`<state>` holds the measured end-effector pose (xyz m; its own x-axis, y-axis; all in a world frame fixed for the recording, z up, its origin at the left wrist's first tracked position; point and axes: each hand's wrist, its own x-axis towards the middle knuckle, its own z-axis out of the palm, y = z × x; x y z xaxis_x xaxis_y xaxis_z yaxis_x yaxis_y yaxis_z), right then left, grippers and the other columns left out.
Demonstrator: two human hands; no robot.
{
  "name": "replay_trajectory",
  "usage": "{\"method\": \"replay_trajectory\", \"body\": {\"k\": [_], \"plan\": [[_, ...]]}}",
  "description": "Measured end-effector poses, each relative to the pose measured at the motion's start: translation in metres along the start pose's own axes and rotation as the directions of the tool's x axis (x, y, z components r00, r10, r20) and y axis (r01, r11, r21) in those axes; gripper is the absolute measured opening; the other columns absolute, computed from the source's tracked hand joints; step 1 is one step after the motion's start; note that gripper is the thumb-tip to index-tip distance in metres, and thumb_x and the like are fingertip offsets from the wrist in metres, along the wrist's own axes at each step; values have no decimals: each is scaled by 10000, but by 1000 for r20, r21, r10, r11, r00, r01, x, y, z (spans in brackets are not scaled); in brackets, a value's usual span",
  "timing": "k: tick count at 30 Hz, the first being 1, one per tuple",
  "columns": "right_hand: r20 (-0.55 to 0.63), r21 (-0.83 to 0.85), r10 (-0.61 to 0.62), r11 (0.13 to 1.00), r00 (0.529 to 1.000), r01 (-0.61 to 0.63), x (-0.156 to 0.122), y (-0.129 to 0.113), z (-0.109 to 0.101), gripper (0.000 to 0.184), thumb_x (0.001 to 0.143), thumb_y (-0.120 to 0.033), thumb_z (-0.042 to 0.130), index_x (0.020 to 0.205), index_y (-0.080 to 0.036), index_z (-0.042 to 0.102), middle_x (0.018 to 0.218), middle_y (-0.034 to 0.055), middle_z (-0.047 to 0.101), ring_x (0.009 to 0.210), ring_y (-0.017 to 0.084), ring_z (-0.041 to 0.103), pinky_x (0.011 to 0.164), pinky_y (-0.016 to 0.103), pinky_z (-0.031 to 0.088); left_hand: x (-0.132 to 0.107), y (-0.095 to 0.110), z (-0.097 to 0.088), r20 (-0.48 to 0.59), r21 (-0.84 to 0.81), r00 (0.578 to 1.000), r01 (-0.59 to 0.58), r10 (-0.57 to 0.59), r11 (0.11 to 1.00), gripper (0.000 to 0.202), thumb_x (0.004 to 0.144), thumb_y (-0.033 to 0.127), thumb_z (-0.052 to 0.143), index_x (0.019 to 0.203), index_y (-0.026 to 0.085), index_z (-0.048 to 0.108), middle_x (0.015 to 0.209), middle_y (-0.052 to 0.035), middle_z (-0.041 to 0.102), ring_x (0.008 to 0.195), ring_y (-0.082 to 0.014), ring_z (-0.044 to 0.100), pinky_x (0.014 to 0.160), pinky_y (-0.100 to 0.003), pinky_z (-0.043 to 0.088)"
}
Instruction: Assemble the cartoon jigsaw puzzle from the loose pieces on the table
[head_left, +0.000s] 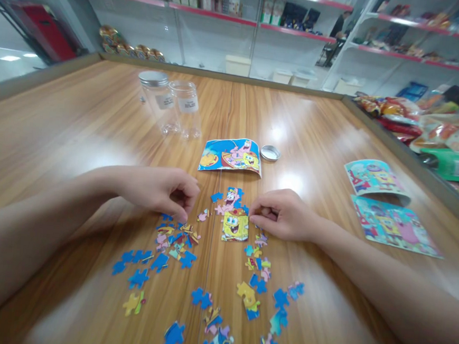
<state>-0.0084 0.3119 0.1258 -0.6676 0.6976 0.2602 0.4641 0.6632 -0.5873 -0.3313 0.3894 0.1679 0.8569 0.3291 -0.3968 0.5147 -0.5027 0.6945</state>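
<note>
A partly joined jigsaw puzzle (pixel 235 224) lies in the middle of the table, showing a yellow square character below a pink one. My right hand (pixel 284 214) is curled at its right edge, thumb and forefinger pinched together beside the yellow part. Whatever those fingertips hold, if anything, is hidden. To the left, my left hand (pixel 172 191) is closed loosely, fingertips pointing down just above a heap of loose puzzle pieces (pixel 176 242). I cannot make out a piece between its fingers. A pink piece (pixel 203 215) and a blue piece (pixel 217 197) lie between the puzzle and my left hand.
Behind the puzzle stands a curled picture card (pixel 230 156), with a metal lid (pixel 270 153) beside it. Two clear jars (pixel 186 110) stand at the back left. Two more cards (pixel 398 226) lie right. More pieces (pixel 173 337) are scattered in front. Snack bags (pixel 435 130) lie beyond the right edge.
</note>
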Motion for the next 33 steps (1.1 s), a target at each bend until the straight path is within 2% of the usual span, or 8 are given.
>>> {"method": "replay_trajectory", "body": {"k": [10, 12, 13, 15, 17, 21, 26, 33], "plan": [[4, -3, 24, 1000, 1000, -24, 1, -1, 1, 115, 892, -257, 643, 881, -156, 698, 577, -59, 489, 511, 64, 419, 536, 219, 305, 5, 0, 1, -17, 59, 998, -63, 64, 996, 232, 919, 380, 658, 829, 169, 698, 760, -27, 645, 692, -137, 567, 621, -218, 412], [-19, -12, -4, 1000, 1000, 4, 1, 0, 2, 140, 912, -268, 637, 964, -155, 702, 598, -55, 497, 527, 72, 431, 547, 223, 326, 8, 3, 9, -121, 170, 985, -99, 121, 980, 220, 945, 365, 622, 864, 177, 705, 771, -28, 649, 697, -135, 571, 635, -221, 423], [-48, -26, -38, 999, 998, 37, 1, 0, 2, 177, 924, -275, 632, 1034, -155, 701, 643, -40, 523, 563, 82, 457, 569, 226, 351, 11, 5, 15, -229, 275, 954, -125, 192, 953, 207, 959, 345, 599, 890, 182, 708, 804, -35, 657, 724, -139, 578, 661, -228, 434], [-100, -66, -126, 991, 987, 119, 1, 0, 1, 248, 944, -274, 616, 1154, -164, 688, 804, 15, 586, 694, 113, 531, 654, 246, 422, 16, 11, 28, -422, 510, 809, -162, 409, 845, 150, 948, 296, 604, 985, 194, 708, 973, -74, 683, 898, -184, 604, 822, -289, 464], [-101, -115, -190, 977, 976, 179, 1, 0, 0, 233, 949, -253, 603, 1149, -184, 699, 967, 63, 598, 833, 147, 569, 734, 282, 463, 21, 18, 39, -365, 665, 723, -240, 587, 708, 263, 924, 265, 631, 1181, 224, 668, 1221, -99, 664, 1137, -248, 582, 1026, -399, 421], [-64, -137, -190, 974, 980, 180, 1, -1, 0, 160, 932, -212, 606, 1037, -185, 723, 1055, 80, 596, 877, 162, 589, 759, 310, 494, 29, 21, 47, -219, 664, 735, -370, 642, 650, 387, 915, 257, 618, 1297, 199, 597, 1333, -133, 625, 1270, -283, 544, 1094, -463, 398], [-72, -81, -196, 978, 978, 190, 1, -1, 0, 170, 914, -153, 610, 1034, -177, 728, 1135, 107, 618, 979, 189, 629, 847, 343, 534, 31, 3, 38, -353, 547, 660, -429, 663, 719, 318, 890, 104, 577, 1189, 172, 660, 1191, -130, 692, 1108, -231, 623, 983, -412, 501], [-60, -68, -170, 984, 984, 166, 1, 1, -1, 212, 914, -134, 610, 1072, -199, 736, 1205, 108, 622, 1071, 204, 637, 912, 363, 537, 29, -9, 31, -471, 446, 622, -444, 626, 777, 164, 886, 118, 541, 846, 132, 699, 908, -120, 705, 809, -168, 646, 760, -310, 546]]}}
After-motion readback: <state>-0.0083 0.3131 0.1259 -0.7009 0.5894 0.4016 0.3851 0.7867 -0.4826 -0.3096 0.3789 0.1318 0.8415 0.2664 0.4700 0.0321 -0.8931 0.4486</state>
